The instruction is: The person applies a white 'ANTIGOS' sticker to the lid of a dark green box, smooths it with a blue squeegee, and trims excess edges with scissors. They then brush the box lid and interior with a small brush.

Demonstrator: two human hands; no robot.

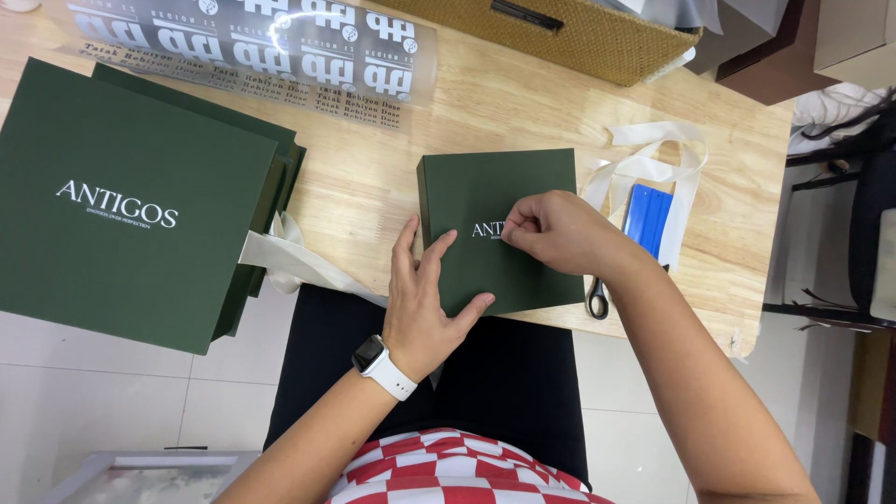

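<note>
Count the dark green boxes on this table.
At least 3, and more may be hidden. A small green box lies under both hands at the table's near edge. A large green box tops a stack at left, with another box's edge showing beneath.

A small dark green square box (pixel 499 201) is lying flat near the front edge of the wooden table (pixel 523 112), its lid facing up with white lettering at the middle. The left hand (pixel 425 299) is pressing on its lower left part (fingers spread), while the right hand (pixel 551 229) is pinching at the lettering.
</note>
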